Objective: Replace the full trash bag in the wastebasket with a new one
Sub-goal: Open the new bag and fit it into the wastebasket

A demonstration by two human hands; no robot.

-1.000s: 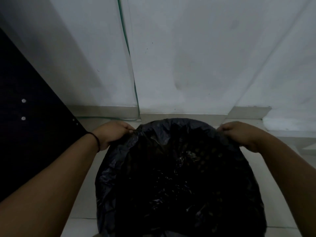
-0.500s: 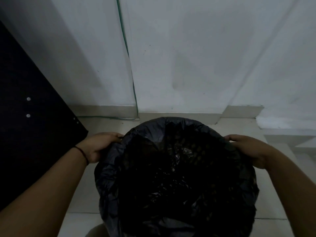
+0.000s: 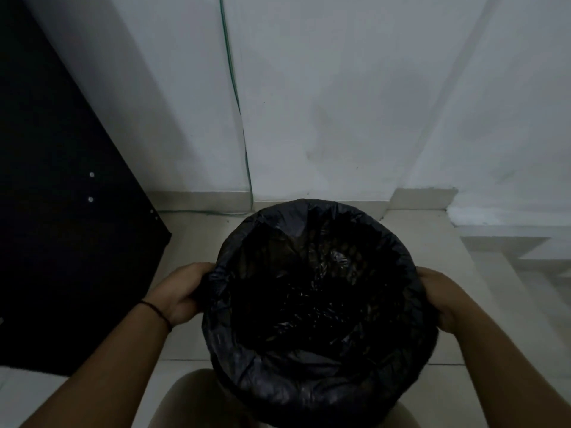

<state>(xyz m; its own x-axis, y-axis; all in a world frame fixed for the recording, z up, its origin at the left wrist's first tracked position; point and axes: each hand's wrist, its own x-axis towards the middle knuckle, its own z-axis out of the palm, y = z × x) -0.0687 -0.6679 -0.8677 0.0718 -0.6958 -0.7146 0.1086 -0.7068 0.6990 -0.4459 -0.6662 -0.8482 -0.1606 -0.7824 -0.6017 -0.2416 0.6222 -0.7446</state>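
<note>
Head view: two hands [image 3: 180,293] [image 3: 440,299], one trash bag [image 3: 312,378].

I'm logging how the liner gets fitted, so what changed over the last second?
Both hands slid along the rim toward the person, from its far side to its left and right sides. The left hand grips a fold of the black trash bag; the right hand holds the opposite edge. The bag stays draped over the wastebasket, which remains on the floor by the wall.
</note>
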